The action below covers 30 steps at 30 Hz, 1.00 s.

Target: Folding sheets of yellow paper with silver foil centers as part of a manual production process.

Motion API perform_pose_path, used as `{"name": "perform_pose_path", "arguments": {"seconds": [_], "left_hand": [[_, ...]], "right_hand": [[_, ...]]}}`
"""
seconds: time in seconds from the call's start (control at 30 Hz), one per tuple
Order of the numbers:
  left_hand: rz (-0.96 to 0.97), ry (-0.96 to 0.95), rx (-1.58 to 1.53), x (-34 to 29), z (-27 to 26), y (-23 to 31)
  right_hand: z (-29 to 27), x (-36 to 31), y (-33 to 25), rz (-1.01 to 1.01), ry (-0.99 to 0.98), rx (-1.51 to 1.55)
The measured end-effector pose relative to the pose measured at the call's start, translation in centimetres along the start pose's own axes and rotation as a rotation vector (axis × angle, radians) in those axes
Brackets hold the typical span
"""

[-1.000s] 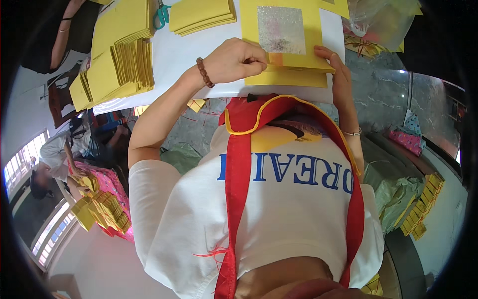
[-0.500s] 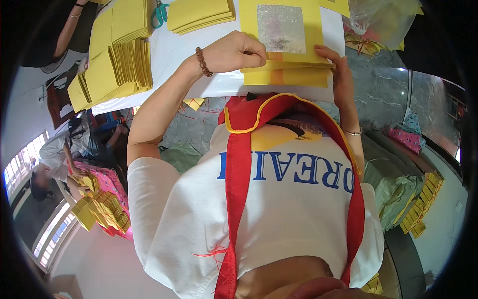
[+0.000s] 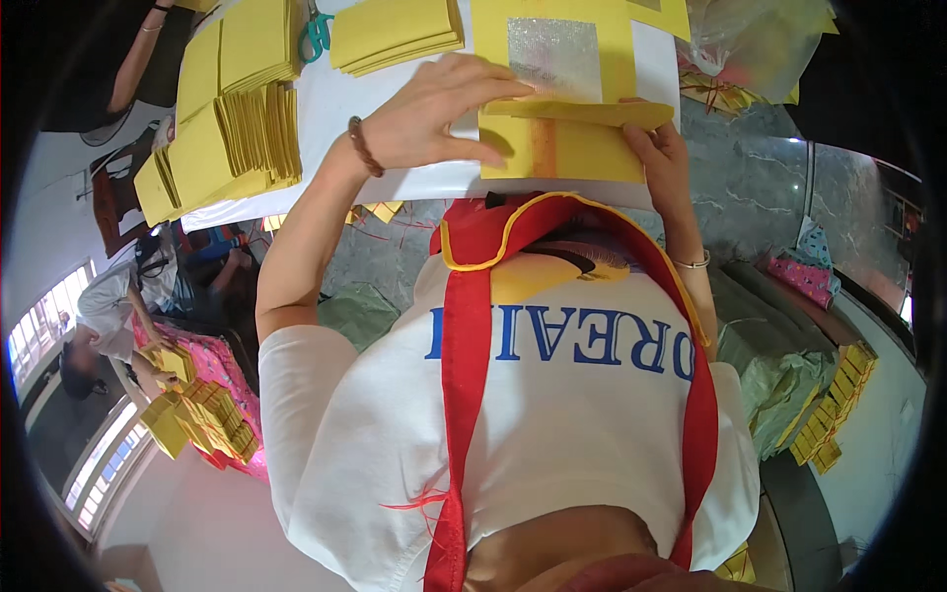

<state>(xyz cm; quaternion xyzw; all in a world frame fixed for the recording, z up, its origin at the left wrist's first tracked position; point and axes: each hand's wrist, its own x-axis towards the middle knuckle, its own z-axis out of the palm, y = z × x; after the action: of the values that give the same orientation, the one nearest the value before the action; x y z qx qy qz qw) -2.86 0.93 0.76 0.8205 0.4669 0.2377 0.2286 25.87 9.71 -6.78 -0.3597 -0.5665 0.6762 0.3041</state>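
Observation:
A yellow paper sheet (image 3: 587, 153) lies in front of me at the table's near edge, its strip folded up and standing partly raised. My right hand (image 3: 663, 158) pinches the right end of that fold, thumb on the near side and fingers behind. At the left end, my left hand (image 3: 424, 113) is open, its fingers reaching over the paper and its thumb spread apart near the lower left corner. Beyond the fold lies yellow paper with a silver square (image 3: 554, 57) on it.
Left on the white table (image 3: 330, 148) stand stacks of folded yellow paper (image 3: 227, 128). Teal-handled scissors (image 3: 315, 37) lie beside another yellow pile (image 3: 397, 35). A clear plastic bag (image 3: 755, 44) is at the far right. Other people are at the left.
My left hand has opened from a closed pinch and shifted left. The fold has risen, showing more of the near paper, and my right hand now grips its right end.

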Motion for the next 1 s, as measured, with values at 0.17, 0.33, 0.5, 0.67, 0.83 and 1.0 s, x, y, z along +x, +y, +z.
{"name": "perform_pose_path", "arguments": {"seconds": [0.17,0.33,0.5,0.67,0.83,1.0], "left_hand": [[-0.018,0.176,0.438,-0.6,2.7,-1.4],[0.100,0.213,0.509,-1.3,1.4,1.0],[0.026,0.169,0.225,-2.2,2.4,2.7],[-0.473,0.236,-0.221,-1.0,2.9,2.0],[-0.693,0.318,-0.719,0.4,4.1,-1.1],[-0.781,0.299,-0.822,0.6,4.2,-1.6]], "right_hand": [[-1.0,0.7,-0.9,-0.435,-0.004,-0.525],[0.2,-0.3,-4.2,-0.624,-0.035,-0.729],[-1.1,-0.9,-4.2,-0.527,-0.395,-0.729],[1.9,-0.7,-5.2,0.027,0.019,-0.396],[2.7,1.0,-4.2,-0.089,0.206,-0.375],[2.8,1.6,-4.9,-0.079,0.186,-0.572]]}}
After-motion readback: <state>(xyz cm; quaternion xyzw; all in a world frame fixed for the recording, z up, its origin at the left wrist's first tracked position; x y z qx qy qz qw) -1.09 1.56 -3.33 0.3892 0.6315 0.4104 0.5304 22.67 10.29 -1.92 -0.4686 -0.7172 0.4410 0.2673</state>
